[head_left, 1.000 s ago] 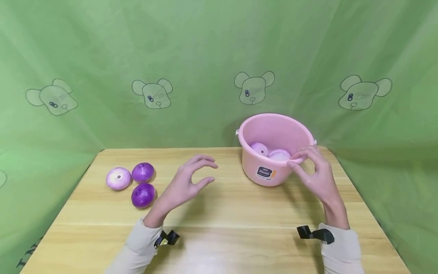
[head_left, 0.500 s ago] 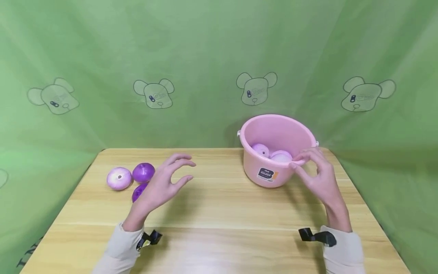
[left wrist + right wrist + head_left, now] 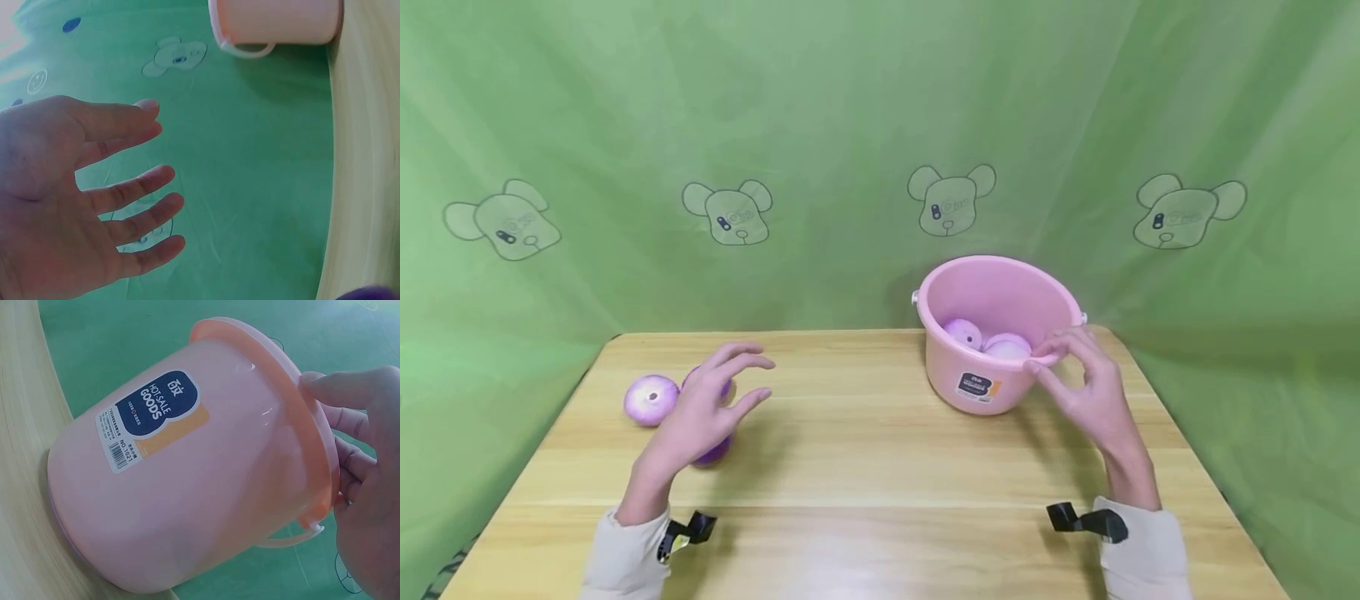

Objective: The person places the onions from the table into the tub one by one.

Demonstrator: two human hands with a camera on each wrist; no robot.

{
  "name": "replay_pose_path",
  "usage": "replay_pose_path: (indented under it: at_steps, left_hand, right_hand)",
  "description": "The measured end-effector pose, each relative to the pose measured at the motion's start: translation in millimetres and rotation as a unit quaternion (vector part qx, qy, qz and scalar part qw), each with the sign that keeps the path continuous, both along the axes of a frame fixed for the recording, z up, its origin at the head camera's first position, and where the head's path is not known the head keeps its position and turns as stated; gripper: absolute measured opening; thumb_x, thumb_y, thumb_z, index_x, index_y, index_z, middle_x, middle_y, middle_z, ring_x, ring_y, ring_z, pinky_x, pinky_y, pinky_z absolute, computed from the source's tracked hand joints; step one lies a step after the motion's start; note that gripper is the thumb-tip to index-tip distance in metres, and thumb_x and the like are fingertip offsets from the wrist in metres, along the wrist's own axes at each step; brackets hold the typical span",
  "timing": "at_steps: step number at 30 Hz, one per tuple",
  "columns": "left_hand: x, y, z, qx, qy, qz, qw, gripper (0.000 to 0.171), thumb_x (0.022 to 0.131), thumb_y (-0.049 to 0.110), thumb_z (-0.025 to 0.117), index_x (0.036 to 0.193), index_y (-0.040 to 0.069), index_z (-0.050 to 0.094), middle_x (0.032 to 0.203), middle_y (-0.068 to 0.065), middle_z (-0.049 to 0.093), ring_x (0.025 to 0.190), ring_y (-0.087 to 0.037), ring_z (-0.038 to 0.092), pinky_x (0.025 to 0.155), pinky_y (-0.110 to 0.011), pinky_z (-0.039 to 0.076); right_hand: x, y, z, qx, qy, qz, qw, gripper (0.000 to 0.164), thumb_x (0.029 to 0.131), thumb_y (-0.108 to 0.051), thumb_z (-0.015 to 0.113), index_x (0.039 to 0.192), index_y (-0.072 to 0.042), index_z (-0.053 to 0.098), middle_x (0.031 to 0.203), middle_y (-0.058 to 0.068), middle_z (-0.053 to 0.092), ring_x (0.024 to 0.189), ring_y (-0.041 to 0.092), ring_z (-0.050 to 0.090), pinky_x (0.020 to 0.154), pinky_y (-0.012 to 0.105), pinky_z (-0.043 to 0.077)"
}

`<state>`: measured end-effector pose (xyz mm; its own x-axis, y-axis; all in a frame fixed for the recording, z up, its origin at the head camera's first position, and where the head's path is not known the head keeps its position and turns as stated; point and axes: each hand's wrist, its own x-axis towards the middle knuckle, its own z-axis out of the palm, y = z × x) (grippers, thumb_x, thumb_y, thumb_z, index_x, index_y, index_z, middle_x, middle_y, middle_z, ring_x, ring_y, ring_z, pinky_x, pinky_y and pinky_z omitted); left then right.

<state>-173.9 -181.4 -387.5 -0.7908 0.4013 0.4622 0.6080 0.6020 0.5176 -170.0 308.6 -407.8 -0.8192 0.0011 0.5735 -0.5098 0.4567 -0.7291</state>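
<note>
Filling looks partway. Done: two round pale-purple onions (image 3: 1009,346) inside pink plastic bucket (image 3: 943,367), near far right corner of wooden bench (image 3: 865,442). Outside, toward left edge: one round pale-purple onion (image 3: 651,402), two glossy dark-purple onions (image 3: 715,455) partly hidden by left hand (image 3: 696,421). Its grip apart, nothing held; right hand (image 3: 1093,396): grip clamped on bucket rim.

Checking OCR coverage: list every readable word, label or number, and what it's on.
"HOT-SALE GOODS": dark blue part of the label on the pink bucket.
"NO.1021": same label, white part, beside the barcode.
Label's logo and small print: stylised or too small to read surely.
Green cloth: lettering across the bear heads, too faint; dark marks at lower left, unreadable.
</note>
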Motion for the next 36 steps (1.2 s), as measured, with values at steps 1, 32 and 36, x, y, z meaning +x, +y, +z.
replay_pose_path:
  at_steps: [1, 32, 36]
  left_hand:
    - [-0.3, -3, -0.1, 0.001, -0.002, 0.001, 1.0000, 0.033, 0.091, 0.007, 0.078, 0.122, 0.011, 0.069, 0.137, -0.011, 0.059, 0.111, -0.030, 0.062, 0.094, -0.045, 0.053]
    - [-5.9, -85, -7.5, -0.025, -0.151, 0.007, 0.9883, 0.037, 0.090, 0.011, 0.079, 0.124, 0.004, 0.067, 0.122, -0.018, 0.067, 0.106, -0.039, 0.065, 0.090, -0.056, 0.057]
    - [-7.8, -95, -11.5, 0.004, -0.173, 0.002, 0.9849, 0.034, 0.093, 0.011, 0.075, 0.125, 0.003, 0.065, 0.124, -0.022, 0.065, 0.103, -0.039, 0.065, 0.084, -0.048, 0.062]
  right_hand:
    - [0.4, -1, -1.0, 0.000, 0.000, 0.000, 1.000, 0.025, 0.079, 0.014, 0.078, 0.099, 0.001, 0.071, 0.104, 0.012, 0.064, 0.123, 0.019, 0.051, 0.126, 0.036, 0.017]
    - [1.3, 0, -1.7, 0.009, 0.004, 0.002, 1.000, 0.025, 0.080, 0.012, 0.079, 0.100, -0.001, 0.071, 0.107, 0.011, 0.064, 0.118, 0.012, 0.052, 0.125, 0.043, 0.018]
    - [2.5, 0, -2.4, 0.001, -0.006, 0.002, 1.000, 0.022, 0.082, 0.010, 0.078, 0.099, -0.001, 0.070, 0.107, 0.011, 0.064, 0.117, 0.013, 0.052, 0.126, 0.045, 0.015]
